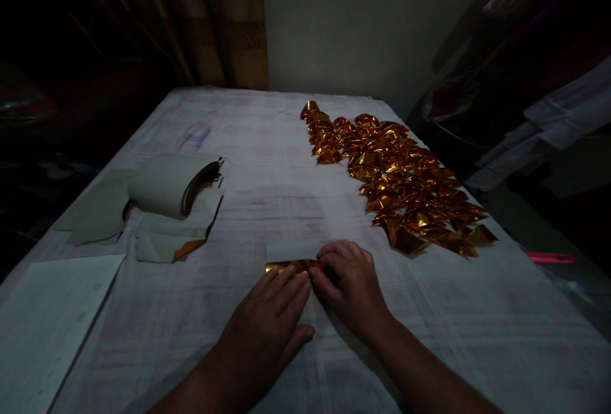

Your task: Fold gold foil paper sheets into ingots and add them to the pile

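Note:
A sheet of gold foil paper (pixel 291 266) lies on the table in front of me, its near part rolled or folded over with the gold side up and its pale backing showing behind. My left hand (pixel 267 322) rests flat across the fold, fingers stretched out. At the right end of the sheet, my right hand (pixel 353 283) has its thumb and fingers closed on the paper's edge. To the right spreads a pile of folded gold foil pieces (pixel 391 166). On the left, a curled stack of foil paper sheets (pixel 160 182) lies pale side up.
A pale, plaid-patterned cloth covers the table (pixel 267 210). A white sheet (pixel 57 318) lies at its left edge. Past the right edge is a pink handle-like object (pixel 548 257). Behind stand a curtain (pixel 238 26) and a wall; hanging cloth (pixel 568 109) is at right.

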Available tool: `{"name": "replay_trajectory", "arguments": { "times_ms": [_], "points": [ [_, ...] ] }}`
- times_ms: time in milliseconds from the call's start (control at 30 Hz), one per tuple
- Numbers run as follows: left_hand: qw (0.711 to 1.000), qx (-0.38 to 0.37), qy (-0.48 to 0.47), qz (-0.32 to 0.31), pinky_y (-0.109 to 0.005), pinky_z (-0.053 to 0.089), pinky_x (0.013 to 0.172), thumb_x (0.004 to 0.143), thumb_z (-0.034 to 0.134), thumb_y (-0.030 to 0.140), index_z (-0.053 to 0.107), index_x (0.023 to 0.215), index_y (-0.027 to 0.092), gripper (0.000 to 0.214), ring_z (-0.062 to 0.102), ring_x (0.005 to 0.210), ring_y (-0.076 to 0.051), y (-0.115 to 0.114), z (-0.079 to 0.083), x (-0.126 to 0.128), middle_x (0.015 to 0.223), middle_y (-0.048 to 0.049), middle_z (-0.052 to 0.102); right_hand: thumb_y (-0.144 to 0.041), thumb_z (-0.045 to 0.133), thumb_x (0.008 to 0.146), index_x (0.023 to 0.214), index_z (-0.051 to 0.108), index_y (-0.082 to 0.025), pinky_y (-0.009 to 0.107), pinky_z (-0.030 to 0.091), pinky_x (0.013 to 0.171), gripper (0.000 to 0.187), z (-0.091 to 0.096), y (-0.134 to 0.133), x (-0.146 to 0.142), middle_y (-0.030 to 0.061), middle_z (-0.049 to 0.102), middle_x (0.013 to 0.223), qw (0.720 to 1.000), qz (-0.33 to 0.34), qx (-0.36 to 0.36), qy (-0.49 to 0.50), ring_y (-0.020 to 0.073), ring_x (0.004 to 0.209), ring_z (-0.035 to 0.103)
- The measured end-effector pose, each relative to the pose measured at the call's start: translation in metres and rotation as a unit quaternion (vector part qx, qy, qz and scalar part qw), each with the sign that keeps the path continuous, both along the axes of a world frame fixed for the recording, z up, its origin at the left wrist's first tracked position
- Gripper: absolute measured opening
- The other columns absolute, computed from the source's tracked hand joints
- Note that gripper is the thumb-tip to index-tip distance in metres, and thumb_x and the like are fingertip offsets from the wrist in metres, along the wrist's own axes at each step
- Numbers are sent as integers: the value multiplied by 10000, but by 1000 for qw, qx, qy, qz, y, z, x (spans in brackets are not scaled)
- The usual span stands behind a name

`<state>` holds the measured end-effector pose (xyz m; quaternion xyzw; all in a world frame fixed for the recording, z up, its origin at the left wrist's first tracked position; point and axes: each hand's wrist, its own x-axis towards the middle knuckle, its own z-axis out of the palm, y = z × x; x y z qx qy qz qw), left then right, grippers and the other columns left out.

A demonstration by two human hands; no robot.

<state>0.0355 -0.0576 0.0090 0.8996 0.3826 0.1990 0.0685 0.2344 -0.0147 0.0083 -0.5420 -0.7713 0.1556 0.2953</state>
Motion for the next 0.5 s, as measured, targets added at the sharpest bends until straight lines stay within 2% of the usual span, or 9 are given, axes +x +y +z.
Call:
{"name": "replay_trajectory", "arguments": {
  "times_ms": [233, 367, 500],
  "points": [
    [1000, -19, -10, -5, -514, 495, 1106, 1009, 516, 324, 476, 1441, 137, 473, 526, 1363, -282, 0, 2, -1, 1423, -130, 604, -231, 629, 867, 889, 607, -231, 382, 371, 822, 31, 0, -1, -1, 42, 696, 957, 1000, -19, -1, -11, 243, 940, 590],
    [999, -34, -16, -9, -530, 490, 1110, 1002, 534, 322, 443, 1474, 172, 504, 514, 1375, -280, 2, 6, -2, 1438, -121, 593, -224, 581, 875, 1072, 588, -219, 402, 390, 857, 197, -2, -2, -1, 68, 701, 1006, 999, -29, 15, -1, 259, 973, 603],
    [999, -44, -23, -5, -532, 486, 1111, 1001, 533, 318, 464, 1459, 188, 481, 529, 1362, -281, 2, 3, -2, 1420, -123, 608, -151, 491, 883, 1079, 590, -216, 407, 415, 859, 229, -6, -1, 2, 78, 706, 1022, 999, -24, 26, 12, 255, 987, 615]
  ]
}}
